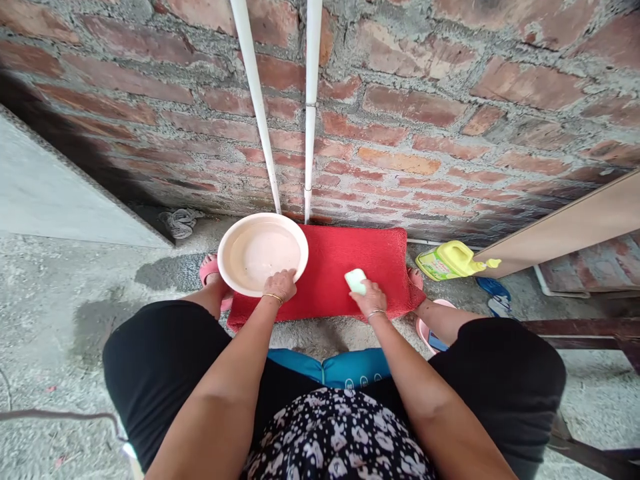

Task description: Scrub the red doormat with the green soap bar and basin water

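Note:
A pale pink plastic basin (227, 277) with water in it stands on the left end of a red cloth-covered surface (350, 250). My left hand (283, 285) is at the basin's near right rim, its fingers closed over the edge; the fingertips are partly hidden. In my right hand (370, 298) is a pale green bar of soap (356, 281), gripped at its near end just above the red cloth. The fingers under the soap are hidden.
A yellow bottle (445, 261) with a pump lies or leans right of the cloth. A small pink tub (423, 331) holding something blue sits beside my right leg. Two white pipes (311, 120) run down the brick wall (400, 133). A balled-up cord or rag (180, 223) lies at left.

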### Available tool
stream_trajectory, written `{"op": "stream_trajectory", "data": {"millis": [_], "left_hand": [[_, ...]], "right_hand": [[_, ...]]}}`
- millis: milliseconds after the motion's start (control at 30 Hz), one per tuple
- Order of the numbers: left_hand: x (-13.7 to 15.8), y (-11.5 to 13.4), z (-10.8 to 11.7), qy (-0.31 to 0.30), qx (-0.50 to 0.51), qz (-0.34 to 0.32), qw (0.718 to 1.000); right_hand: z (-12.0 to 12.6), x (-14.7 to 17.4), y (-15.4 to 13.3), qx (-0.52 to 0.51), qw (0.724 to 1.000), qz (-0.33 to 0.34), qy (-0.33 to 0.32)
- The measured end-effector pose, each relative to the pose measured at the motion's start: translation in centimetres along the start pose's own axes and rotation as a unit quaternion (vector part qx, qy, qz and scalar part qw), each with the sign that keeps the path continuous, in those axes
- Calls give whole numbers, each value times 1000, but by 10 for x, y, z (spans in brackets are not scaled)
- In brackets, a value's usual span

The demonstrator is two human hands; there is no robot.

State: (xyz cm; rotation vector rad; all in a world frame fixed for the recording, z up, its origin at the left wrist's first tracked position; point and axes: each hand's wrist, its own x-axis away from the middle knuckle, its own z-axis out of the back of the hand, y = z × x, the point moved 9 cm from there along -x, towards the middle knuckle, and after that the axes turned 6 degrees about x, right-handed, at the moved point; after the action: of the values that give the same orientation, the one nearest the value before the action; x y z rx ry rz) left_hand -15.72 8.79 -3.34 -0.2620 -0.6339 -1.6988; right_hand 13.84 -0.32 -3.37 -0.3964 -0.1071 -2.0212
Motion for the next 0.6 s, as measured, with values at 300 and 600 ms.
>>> {"op": "stream_trajectory", "data": {"millis": [300,600], "left_hand": [[2,0,2,1,9,-1,1000],[3,2,3,2,3,0,1000]], "right_hand": [[0,4,43,-157,975,-153,34],[-21,35,-159,75,950,298,-52]]}}
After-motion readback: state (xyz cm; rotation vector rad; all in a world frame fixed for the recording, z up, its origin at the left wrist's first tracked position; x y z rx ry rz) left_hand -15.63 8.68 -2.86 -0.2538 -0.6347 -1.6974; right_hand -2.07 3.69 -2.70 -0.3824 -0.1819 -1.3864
